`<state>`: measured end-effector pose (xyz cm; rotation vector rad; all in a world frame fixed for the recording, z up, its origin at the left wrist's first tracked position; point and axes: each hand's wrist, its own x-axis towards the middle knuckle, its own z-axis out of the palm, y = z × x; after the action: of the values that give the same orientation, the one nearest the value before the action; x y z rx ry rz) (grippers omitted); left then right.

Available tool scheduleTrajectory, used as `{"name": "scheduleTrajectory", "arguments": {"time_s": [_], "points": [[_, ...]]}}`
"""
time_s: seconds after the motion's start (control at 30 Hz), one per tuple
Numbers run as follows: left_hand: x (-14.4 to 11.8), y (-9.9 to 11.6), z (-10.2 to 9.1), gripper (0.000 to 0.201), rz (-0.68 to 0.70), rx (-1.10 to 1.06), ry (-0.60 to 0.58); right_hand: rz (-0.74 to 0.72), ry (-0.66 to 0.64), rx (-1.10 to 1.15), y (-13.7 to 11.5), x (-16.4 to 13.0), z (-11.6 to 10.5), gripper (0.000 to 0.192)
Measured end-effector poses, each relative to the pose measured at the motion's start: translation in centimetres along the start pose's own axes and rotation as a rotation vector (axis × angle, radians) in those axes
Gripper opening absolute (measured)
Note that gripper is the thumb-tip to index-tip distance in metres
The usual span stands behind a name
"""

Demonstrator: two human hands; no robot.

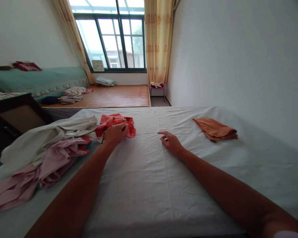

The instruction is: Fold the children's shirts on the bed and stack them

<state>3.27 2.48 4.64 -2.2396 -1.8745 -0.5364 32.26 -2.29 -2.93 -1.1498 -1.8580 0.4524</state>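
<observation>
- Left hand [115, 133]: fingers curled, pinching red cloth [116, 123] at its edge, beside clothes pile [47, 145].
- Right hand [171, 142]: fingers loosely spread, empty, resting on white sheet [144, 178].
- Grip w/ full fingertips; lift clear of pile.
- Folded orange cloth [215, 129]: well right of fingers.

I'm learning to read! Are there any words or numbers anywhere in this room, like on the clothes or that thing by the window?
No words or numbers can be read anywhere.
The square white clock on the windowsill: its markings are too small and blurred to read.
The crumpled coral-red cloth under the left hand and the folded orange cloth show no print.
</observation>
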Motion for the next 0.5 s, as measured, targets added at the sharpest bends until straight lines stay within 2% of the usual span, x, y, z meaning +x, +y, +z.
{"name": "scheduleTrajectory", "arguments": {"time_s": [0.1, 0.17, 0.2, 0.27, 0.3, 0.37, 0.5], "points": [[-1.3, 3.6, -0.4, 0.030, 0.178, -0.350, 0.024, -0.070, -0.006, 0.047, -1.8, -0.3, -0.1, 0.056], [-2.6, 6.0, -0.5, 0.029, 0.315, -0.582, -0.014, -0.131, -0.007, 0.068, -3.1, -0.5, -0.3, 0.068], [-3.2, 7.0, -0.4, 0.028, 0.364, -0.667, -0.041, -0.154, -0.010, 0.073, -3.5, -0.6, -0.4, 0.065], [-4.0, 8.3, -0.4, 0.029, 0.408, -0.772, -0.078, -0.166, -0.015, 0.088, -3.9, -0.6, -0.7, 0.046], [-4.2, 8.5, -0.4, 0.030, 0.404, -0.800, -0.081, -0.143, -0.003, 0.102, -3.8, -0.5, -0.9, 0.036], [-4.1, 8.0, -0.5, 0.032, 0.362, -0.815, -0.057, -0.024, 0.072, 0.170, -3.0, -0.1, -1.5, 0.028], [-2.4, 4.9, -0.6, 0.035, 0.232, -0.684, 0.051, 0.336, 0.344, 0.412, 0.2, 1.1, -3.2, 0.034]]}}
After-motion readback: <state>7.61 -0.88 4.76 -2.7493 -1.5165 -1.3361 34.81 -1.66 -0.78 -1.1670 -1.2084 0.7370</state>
